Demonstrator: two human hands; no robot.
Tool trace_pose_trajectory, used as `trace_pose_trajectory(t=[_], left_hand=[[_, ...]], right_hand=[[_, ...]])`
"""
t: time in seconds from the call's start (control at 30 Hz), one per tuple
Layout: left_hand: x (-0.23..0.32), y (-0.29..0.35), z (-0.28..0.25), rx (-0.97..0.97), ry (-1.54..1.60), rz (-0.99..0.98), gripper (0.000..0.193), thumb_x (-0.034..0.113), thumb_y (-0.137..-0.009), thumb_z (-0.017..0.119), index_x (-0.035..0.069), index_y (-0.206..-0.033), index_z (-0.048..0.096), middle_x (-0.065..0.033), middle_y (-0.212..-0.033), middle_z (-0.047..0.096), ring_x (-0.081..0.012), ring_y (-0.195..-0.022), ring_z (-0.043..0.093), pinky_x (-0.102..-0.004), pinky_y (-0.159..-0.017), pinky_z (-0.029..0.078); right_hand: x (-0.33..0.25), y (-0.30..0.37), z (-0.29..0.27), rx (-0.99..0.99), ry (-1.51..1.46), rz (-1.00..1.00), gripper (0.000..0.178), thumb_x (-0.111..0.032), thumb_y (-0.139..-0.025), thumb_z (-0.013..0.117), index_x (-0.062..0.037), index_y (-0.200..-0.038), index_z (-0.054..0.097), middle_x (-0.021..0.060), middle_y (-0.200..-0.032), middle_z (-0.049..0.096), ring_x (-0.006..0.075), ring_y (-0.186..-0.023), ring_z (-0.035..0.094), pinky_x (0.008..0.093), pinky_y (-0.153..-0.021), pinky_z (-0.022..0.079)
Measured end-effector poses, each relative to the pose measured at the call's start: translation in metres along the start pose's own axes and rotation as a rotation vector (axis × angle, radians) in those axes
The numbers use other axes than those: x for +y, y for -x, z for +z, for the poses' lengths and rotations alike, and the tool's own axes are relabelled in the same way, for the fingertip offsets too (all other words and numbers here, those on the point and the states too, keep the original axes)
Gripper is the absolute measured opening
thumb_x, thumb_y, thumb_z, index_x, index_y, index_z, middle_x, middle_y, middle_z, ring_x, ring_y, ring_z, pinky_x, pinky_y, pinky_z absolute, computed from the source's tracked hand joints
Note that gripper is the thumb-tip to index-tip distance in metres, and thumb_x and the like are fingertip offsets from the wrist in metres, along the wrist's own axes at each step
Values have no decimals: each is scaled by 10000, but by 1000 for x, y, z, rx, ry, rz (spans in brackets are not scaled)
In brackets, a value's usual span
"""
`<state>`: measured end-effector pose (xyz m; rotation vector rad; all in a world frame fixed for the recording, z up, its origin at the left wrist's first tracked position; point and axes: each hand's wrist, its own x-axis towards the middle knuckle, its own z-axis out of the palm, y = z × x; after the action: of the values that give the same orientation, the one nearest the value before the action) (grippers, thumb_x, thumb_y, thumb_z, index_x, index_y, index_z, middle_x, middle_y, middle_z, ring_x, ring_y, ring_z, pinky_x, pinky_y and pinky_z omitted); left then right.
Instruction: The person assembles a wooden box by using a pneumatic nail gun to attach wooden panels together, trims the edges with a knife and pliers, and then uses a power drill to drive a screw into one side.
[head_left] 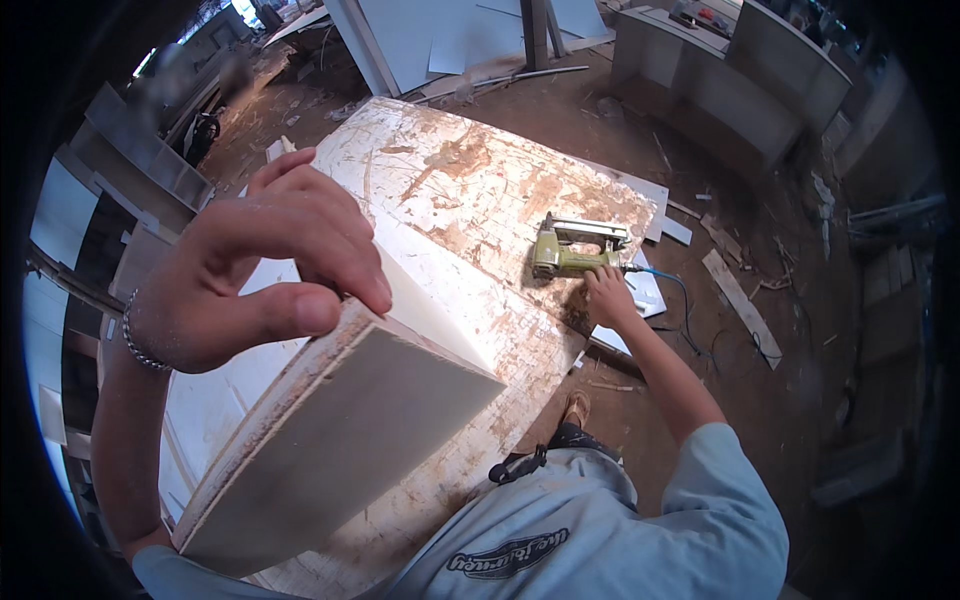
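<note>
Your L hand (270, 255) pinches the upper corner of a white panel (340, 440), tilted up at the near L side of the scuffed worktable (400, 135). Your R hand (608, 295) is at the rear of a green nail gun (575, 262) lying toward the table's R edge, w/ blue hose (664, 274) attached; can't tell if fingers grip or just touch.

Bright tabletop (440, 190), dark rim, fisheye distortion
</note>
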<state>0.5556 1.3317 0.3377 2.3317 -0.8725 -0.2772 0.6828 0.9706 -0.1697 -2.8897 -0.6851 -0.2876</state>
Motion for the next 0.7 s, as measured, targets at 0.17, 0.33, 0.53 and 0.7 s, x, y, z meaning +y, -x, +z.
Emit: trace_pose_trajectory(t=[0.17,0.33,0.53,0.7], left_hand=[[14,-5,-12,-84,110,-46,248,315,-839,656,133,-934,795,-43,-1034,728,-226,-1165,578,-512,-1187,58],[8,3,-22,-193,-73,119,324,32,-817,648,182,-1072,779,-25,-1215,682,-208,-1241,542,-509,-1163,154],[4,-6,-21,-257,8,105,327,66,-853,733,203,-1149,750,-5,-1245,671,-107,-987,598,-350,-998,323],[2,2,-20,-252,-187,82,423,56,-795,767,178,-1197,720,-17,-1204,691,-141,-912,652,-330,-961,419]], right_hand=[[-7,-44,17,134,-20,113,345,-104,-811,578,-43,-1150,559,206,-1191,572,378,-1180,508,479,-1020,400],[18,-74,29,-215,83,118,367,-209,-822,637,-65,-1150,553,183,-1108,648,364,-1102,605,493,-959,447],[-42,-8,-88,-140,-329,367,339,-290,-810,690,-35,-1023,623,188,-876,708,361,-774,693,465,-688,535],[-108,75,-194,95,-1397,541,152,-84,-830,656,0,-948,608,55,-727,605,158,-624,602,307,-576,494]])
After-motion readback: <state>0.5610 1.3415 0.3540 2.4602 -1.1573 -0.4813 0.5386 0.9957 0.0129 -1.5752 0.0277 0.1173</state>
